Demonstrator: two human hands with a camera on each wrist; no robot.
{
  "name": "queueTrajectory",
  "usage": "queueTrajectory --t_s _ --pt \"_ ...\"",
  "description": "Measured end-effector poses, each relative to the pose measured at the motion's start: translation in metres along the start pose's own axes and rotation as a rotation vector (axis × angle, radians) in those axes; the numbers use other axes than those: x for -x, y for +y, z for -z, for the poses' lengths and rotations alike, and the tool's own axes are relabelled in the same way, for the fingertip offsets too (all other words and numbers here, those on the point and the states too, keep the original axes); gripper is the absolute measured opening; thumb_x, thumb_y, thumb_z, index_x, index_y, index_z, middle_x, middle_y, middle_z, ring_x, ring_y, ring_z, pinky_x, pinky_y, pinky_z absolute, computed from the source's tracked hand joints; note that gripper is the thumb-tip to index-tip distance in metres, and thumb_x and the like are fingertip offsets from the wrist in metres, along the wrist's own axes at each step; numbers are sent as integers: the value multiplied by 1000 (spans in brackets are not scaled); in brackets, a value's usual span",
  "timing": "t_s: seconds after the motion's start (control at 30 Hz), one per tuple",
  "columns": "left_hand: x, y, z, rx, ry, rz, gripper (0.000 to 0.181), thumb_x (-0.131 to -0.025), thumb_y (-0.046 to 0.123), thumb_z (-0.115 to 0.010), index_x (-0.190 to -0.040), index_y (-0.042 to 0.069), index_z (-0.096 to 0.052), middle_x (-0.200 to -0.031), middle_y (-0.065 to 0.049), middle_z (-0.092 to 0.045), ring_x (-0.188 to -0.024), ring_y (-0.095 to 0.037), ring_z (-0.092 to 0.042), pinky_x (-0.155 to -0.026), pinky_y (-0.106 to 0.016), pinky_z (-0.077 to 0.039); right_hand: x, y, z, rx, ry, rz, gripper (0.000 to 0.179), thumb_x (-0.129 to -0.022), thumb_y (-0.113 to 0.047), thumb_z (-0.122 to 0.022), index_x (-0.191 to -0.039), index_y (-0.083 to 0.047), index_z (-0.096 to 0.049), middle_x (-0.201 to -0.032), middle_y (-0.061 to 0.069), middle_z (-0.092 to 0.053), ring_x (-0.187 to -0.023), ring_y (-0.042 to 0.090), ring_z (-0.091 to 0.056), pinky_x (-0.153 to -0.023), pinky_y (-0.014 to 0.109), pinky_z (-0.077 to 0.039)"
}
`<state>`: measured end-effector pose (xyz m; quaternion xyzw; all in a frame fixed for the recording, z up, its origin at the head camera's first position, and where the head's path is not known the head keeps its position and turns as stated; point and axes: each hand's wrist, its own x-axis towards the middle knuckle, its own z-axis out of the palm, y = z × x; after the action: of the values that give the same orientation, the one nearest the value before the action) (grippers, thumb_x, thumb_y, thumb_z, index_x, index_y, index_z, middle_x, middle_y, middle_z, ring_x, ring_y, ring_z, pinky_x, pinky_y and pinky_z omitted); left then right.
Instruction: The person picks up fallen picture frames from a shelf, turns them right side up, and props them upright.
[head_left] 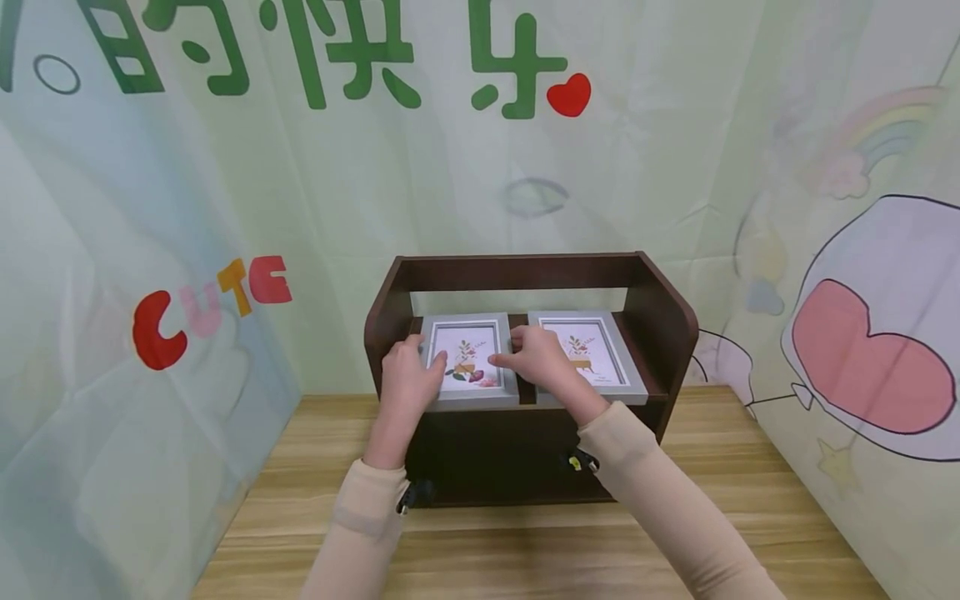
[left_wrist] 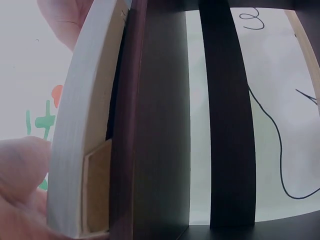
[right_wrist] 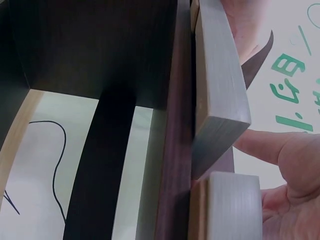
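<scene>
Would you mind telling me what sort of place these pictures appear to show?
It looks like a small staged booth, perhaps for filming: a creased, cartoon-printed backdrop stands behind a wood-grain tabletop, on which a dark brown shelf unit holds two gray picture frames.

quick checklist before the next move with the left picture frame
1. Left hand on the frame's left side: ok, holding the edge.
2. Right hand on its right side: ok, at that edge.
3. Left picture frame face up: ok, picture showing.
4. Gap to the right picture frame: ok, a dark strip shows between them.
5. Right forearm clear of touching the right picture frame: cannot tell, it crosses over it.
6. Dark shelf standing upright on the table: ok.
</scene>
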<state>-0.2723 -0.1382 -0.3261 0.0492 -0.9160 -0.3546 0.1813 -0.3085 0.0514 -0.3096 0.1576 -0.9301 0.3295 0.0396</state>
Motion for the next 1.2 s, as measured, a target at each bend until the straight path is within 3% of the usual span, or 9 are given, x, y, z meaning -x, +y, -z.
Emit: queueTrajectory --t_s 0.07,0.17,0.3,0.5,0.8,0.9,0.97,1.07,1.2 --pt "0 0 0 5 -11 10 55 -90 27 -60 -131 -7 -48 -128 -29 -53 -117 -40 -52 -101 -51 -43 0 0 0 7 -12 1 44 -84 -31 -72 -107 4 -63 -107 18 -67 -93 26 -62 -79 37 -51" --pt "-1 0 1 8 -34 25 56 -90 27 -60 -133 -7 -46 -129 -29 -53 -116 -39 -53 -100 -51 -44 0 -1 1 14 -19 -6 41 -83 -32 -72 -102 4 -64 -102 17 -68 -85 24 -60 -73 36 -49" --pt "-2 0 3 -1 -46 18 56 -90 26 -59 -133 -8 -46 -129 -29 -54 -113 -39 -55 -98 -50 -45 -1 -3 2 12 -21 -25 41 -83 -32 -73 -104 2 -64 -108 16 -67 -91 23 -61 -76 35 -51" --pt "-4 1 4 35 -60 56 54 -91 25 -58 -134 -6 -45 -129 -26 -54 -109 -36 -56 -98 -49 -45 -1 -6 2 9 -31 -47 35 -82 -33 -73 -84 -2 -57 -85 11 -60 -67 17 -44 -60 29 -37" --pt "-4 0 2 91 -26 62 51 -92 15 -55 -137 -6 -42 -133 -26 -52 -121 -37 -51 -101 -50 -43 0 -9 5 17 -51 -61 37 -82 -30 -73 -85 3 -57 -74 8 -50 -63 16 -38 -56 27 -32" --pt "-3 0 1 113 -7 52 49 -92 9 -54 -137 -6 -42 -130 -26 -55 -120 -36 -53 -99 -48 -45 2 -9 5 18 -38 -67 36 -82 -27 -73 -93 4 -59 -85 10 -59 -71 17 -50 -62 29 -43" --pt "-2 0 1 123 5 50 49 -91 7 -53 -137 -5 -43 -129 -26 -56 -119 -36 -54 -98 -48 -46 2 -9 6 2 -35 -84 40 -83 -25 -72 -107 5 -61 -100 15 -64 -89 24 -60 -77 33 -51" --pt "-2 -1 0 137 21 53 49 -91 5 -52 -138 -4 -42 -128 -25 -56 -119 -35 -54 -98 -48 -46 3 -9 6 -28 -15 -106 53 -84 -21 -71 -128 3 -54 -127 19 -59 -118 31 -55 -97 41 -48" --pt "-1 -1 -2 176 45 58 50 -92 5 -51 -140 -3 -41 -130 -24 -55 -120 -34 -54 -98 -47 -46 3 -8 7 -63 17 -113 51 -84 -16 -70 -129 1 -55 -130 18 -58 -121 31 -53 -101 42 -45"
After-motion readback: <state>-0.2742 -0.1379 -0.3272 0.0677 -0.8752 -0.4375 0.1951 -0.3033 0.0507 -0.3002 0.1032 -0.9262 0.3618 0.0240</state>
